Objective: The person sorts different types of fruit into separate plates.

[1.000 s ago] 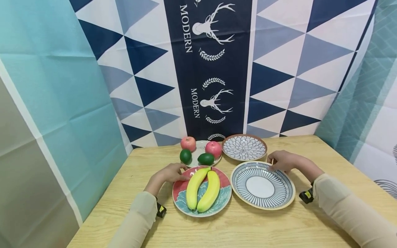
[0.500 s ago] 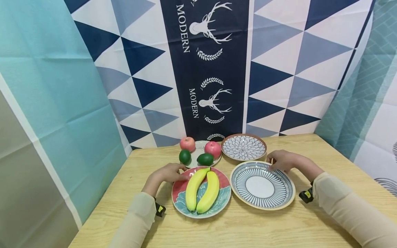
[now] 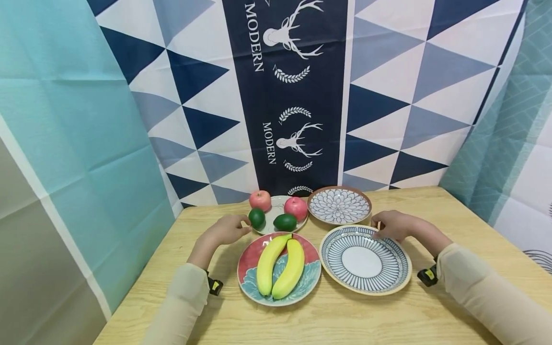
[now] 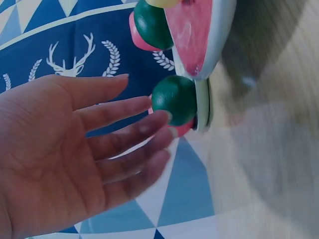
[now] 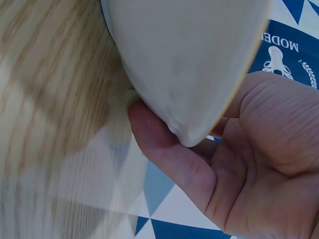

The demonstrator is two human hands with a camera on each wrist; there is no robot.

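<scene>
My left hand [image 3: 227,229] is just off the far-left rim of a red and teal plate [image 3: 250,261]; two yellow bananas [image 3: 268,266] lie on that plate. In the left wrist view its fingers are extended and hold nothing, close to a dark green oval fruit [image 4: 174,99]. Whether they touch the fruit, I cannot tell. My right hand [image 3: 396,225] pinches the far-right rim of a blue-and-white striped plate [image 3: 361,261], thumb on top. In the right wrist view, a finger bends under the pale underside of this plate [image 5: 184,59].
Behind the banana plate, a small pale plate [image 3: 276,211] carries two apples [image 3: 295,208] and two green fruits. A brown-rimmed plate with a petal pattern [image 3: 339,205] stands to its right. Patterned cloth [image 3: 297,96] hangs along the back edge of the wooden table [image 3: 327,321].
My left hand has let go of the banana plate's rim and moved a little back and left. My right hand stays on the striped plate's rim.
</scene>
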